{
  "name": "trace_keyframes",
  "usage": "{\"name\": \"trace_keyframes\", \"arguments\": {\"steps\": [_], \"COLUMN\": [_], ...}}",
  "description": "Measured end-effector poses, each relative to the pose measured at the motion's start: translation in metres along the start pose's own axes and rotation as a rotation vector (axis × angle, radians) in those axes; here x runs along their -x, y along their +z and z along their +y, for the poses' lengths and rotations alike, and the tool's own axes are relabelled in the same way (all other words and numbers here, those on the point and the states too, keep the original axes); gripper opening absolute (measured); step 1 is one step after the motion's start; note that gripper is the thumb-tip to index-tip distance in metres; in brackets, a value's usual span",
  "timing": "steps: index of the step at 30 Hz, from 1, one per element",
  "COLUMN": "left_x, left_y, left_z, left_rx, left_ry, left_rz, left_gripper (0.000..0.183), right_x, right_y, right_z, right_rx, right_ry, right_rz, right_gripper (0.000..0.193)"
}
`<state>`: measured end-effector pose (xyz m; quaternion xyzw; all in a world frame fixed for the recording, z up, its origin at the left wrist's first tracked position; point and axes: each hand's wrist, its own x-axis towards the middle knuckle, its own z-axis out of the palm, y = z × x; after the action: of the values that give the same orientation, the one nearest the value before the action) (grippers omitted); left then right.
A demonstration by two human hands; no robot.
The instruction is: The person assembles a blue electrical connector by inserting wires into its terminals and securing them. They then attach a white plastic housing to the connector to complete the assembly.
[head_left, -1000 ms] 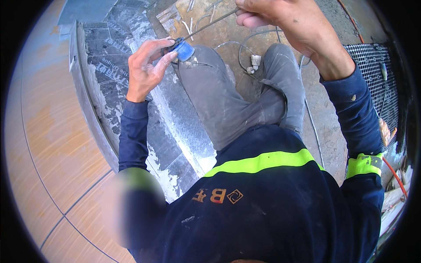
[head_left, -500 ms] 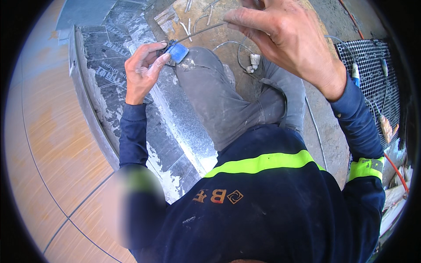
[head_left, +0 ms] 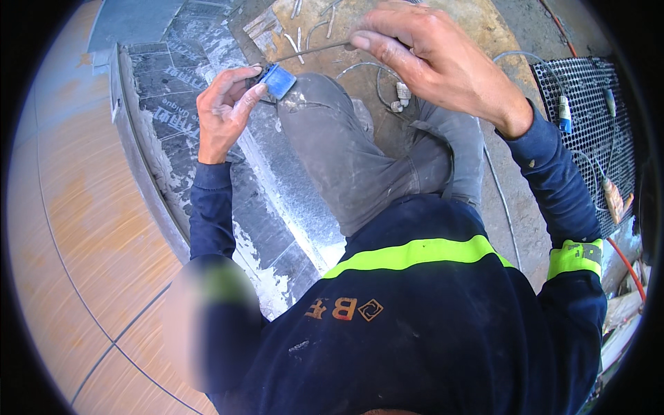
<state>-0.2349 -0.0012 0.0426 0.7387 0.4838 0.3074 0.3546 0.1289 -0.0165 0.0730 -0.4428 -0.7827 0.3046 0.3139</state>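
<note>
My left hand (head_left: 227, 109) pinches a small blue plug (head_left: 280, 82) between thumb and fingers, just above my left knee. Dark parts show at the plug's upper end, partly covered by my fingertips. From there a thin dark shaft, which looks like a screwdriver's (head_left: 315, 50), runs up to my right hand (head_left: 434, 61). The right fingers are curled round its other end, with the thumb pressed along it. Any handle is hidden inside that hand. The shaft reaches the plug's upper edge; exact contact is too small to make out.
Cut cable pieces (head_left: 295, 47) lie on a stained board (head_left: 277, 12). A cable with a whitish connector (head_left: 401, 97) rests between my legs. At right, cables with a blue-ended plug (head_left: 564, 114) cross a black mesh mat (head_left: 595, 138). Stone slabs (head_left: 90, 228) curve along the left.
My right hand has turned at the wrist and come slightly down and left, its fingers more curled. The shaft now lies flatter. My left hand and the plug have barely moved.
</note>
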Motion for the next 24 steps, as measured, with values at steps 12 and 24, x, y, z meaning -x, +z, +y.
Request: {"name": "trace_keyframes", "arguments": {"steps": [12, 24], "left_x": [-0.003, -0.002], "left_y": [0.0, -0.001], "left_z": [0.004, 0.002], "left_rx": [0.008, -0.019], "left_ry": [0.008, 0.042], "left_rz": [-0.023, -0.029], "left_gripper": [0.028, 0.028], "right_x": [0.0, -0.001], "right_y": [-0.006, -0.006], "right_z": [0.003, 0.002], "right_rx": [0.103, 0.131], "right_ry": [-0.217, -0.215], "right_rz": [-0.113, -0.138], "right_gripper": [0.023, 0.027]}}
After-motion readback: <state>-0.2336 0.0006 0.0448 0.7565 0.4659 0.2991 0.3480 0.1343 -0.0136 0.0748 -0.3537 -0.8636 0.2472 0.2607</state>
